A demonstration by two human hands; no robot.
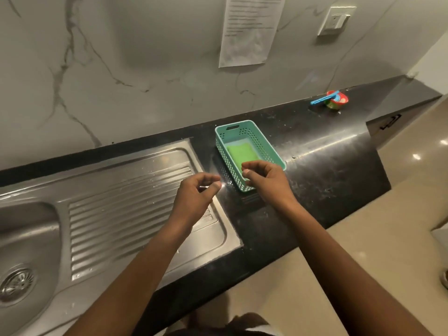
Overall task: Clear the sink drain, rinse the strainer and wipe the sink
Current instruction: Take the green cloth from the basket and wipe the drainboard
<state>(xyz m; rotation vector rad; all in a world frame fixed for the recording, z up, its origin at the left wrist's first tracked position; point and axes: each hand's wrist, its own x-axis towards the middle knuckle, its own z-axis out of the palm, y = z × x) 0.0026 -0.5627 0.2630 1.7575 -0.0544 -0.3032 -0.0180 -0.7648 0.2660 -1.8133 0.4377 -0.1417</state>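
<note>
Now your right hand (265, 183) and left hand (197, 195) hover loosely curled, seemingly empty; pinch the soft, light sponge (240, 152) by its edges.

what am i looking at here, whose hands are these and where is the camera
There is no machine: a person wears one wide-angle camera on the head, looking down at their own bare hands. The left hand hovers over the ribbed steel draining board; the right hand is at the near end of a teal basket holding a green sponge. Neither hand clearly holds anything. The basket sits on a black counter. The sink's strainer is at lower left, still in the drain.
</note>
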